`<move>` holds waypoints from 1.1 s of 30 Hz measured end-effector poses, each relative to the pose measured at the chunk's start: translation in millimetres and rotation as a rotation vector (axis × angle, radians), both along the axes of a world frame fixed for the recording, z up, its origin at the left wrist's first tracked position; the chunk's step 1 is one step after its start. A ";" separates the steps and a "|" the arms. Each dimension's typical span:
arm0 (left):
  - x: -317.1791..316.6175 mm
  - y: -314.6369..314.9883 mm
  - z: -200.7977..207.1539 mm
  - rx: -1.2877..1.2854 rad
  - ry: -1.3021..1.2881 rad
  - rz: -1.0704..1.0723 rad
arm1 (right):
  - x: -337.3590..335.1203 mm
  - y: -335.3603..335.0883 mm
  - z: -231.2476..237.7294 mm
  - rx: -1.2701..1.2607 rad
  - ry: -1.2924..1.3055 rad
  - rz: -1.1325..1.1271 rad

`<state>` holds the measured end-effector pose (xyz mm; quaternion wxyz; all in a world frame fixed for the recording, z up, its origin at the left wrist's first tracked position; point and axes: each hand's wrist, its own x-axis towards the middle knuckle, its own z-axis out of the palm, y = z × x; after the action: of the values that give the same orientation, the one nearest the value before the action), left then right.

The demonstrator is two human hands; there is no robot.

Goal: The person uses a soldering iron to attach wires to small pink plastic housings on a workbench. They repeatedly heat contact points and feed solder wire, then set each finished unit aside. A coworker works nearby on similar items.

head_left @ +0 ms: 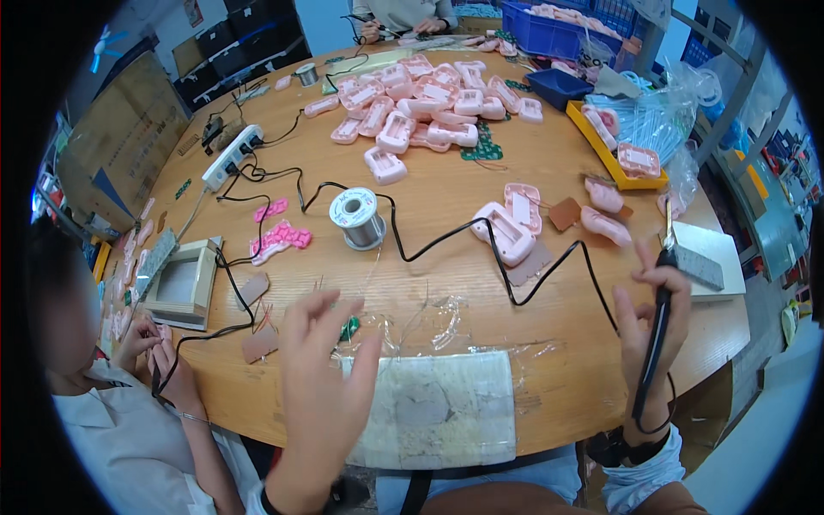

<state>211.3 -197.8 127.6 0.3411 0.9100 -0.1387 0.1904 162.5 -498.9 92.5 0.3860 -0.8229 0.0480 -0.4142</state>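
My right hand point(648, 322) grips a black-handled soldering iron point(658, 339) on the right, its tip pointing up and away beside a grey block point(698, 264) on a white board. Over the near left edge of a worn whitish mat point(476, 403), my left hand point(322, 386) is raised with its fingers apart and nothing in it. Just past those fingers lies a small green piece point(349, 328), partly hidden. A spool of solder wire point(356, 221) stands upright in the middle of the table. Two pink plastic shells point(506, 233) lie right of the spool.
Pink shells point(395, 133) are heaped at the back. The iron's black cord point(442, 247) winds across the table to a white power strip point(232, 159). A yellow tray point(614, 154) stands far right. A co-worker's hands point(163, 352) work at the left; another person point(408, 21) sits opposite.
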 end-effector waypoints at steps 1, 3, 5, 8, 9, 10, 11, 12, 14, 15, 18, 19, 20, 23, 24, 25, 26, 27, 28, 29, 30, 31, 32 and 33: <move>23.9 -2.2 -5.3 0.012 -0.038 0.003 | 0.0 1.6 -6.6 -0.153 -0.012 -0.027; 80.8 -15.6 -14.7 0.094 -0.176 0.006 | 2.1 5.7 -18.6 -0.138 -0.024 0.010; 141.7 -37.6 -24.8 0.350 -0.231 0.078 | 4.8 7.8 -25.7 -0.085 -0.018 0.065; 222.9 -77.4 -46.3 0.665 -0.073 0.236 | 8.1 7.6 -29.3 -0.197 -0.060 0.131; 239.8 -84.8 -55.0 0.696 -0.106 0.290 | 8.3 7.1 -29.9 -0.201 -0.050 0.141; 250.7 -88.7 -64.0 0.706 -0.068 0.330 | 8.3 6.4 -30.6 -0.197 -0.031 0.146; 258.6 -92.9 -70.4 0.723 -0.073 0.380 | 7.7 5.9 -31.2 -0.189 -0.011 0.145; 262.6 -95.8 -74.3 0.765 -0.042 0.392 | 7.4 5.0 -31.6 -0.176 0.010 0.138; 264.0 -93.6 -69.2 0.754 -0.154 0.313 | 6.2 3.7 -31.8 -0.154 0.017 0.154; 259.2 -90.1 -63.2 0.773 -0.106 0.224 | 5.9 3.3 -31.6 -0.141 0.010 0.163; 258.9 -77.8 -14.6 0.269 0.540 -0.117 | 2.8 3.6 -27.2 -0.115 -0.010 0.196; 249.3 -67.2 -1.9 0.019 0.645 -0.309 | 1.8 4.4 -24.6 -0.089 -0.018 0.206; 234.6 -56.0 6.9 -0.256 0.718 -0.490 | 1.3 5.7 -21.8 -0.106 -0.036 0.222; 189.4 -30.6 18.9 -0.807 1.033 -0.946 | -1.4 11.0 -11.2 -0.102 -0.095 0.270; 173.3 -23.0 18.6 -0.930 1.142 -1.078 | -3.5 12.7 -6.9 -0.077 -0.089 0.304; 156.9 -19.6 15.9 -0.938 1.155 -1.073 | -4.9 14.3 -3.0 -0.049 -0.093 0.345; 139.2 -15.6 12.9 -0.951 1.170 -1.063 | -8.7 16.5 1.4 -0.013 -0.074 0.380; 121.0 -12.3 10.2 -0.970 1.185 -1.049 | -12.8 18.9 5.3 0.083 -0.046 0.430; 102.1 -10.3 7.4 -0.991 1.216 -1.051 | -17.4 21.3 9.0 0.237 0.005 0.491; 83.9 -9.2 4.5 -1.014 1.245 -1.052 | -22.1 24.0 12.2 0.389 0.041 0.550; 66.7 -8.4 1.0 -1.071 1.284 -1.081 | -26.0 26.6 14.8 0.544 0.080 0.606; 53.2 -8.5 -4.5 -1.078 1.299 -1.134 | -30.9 28.6 17.7 0.629 0.147 0.654; 40.3 -5.6 -9.8 -1.046 1.342 -1.074 | -32.8 30.9 19.2 0.498 0.160 0.680; 28.6 -2.3 -16.2 -1.049 1.365 -1.074 | -34.0 33.1 20.4 0.368 0.173 0.704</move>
<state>239.9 -200.2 111.4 0.7444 0.3772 -0.2038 -0.5119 128.4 -465.8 112.9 0.6396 -0.7380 -0.1311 -0.1704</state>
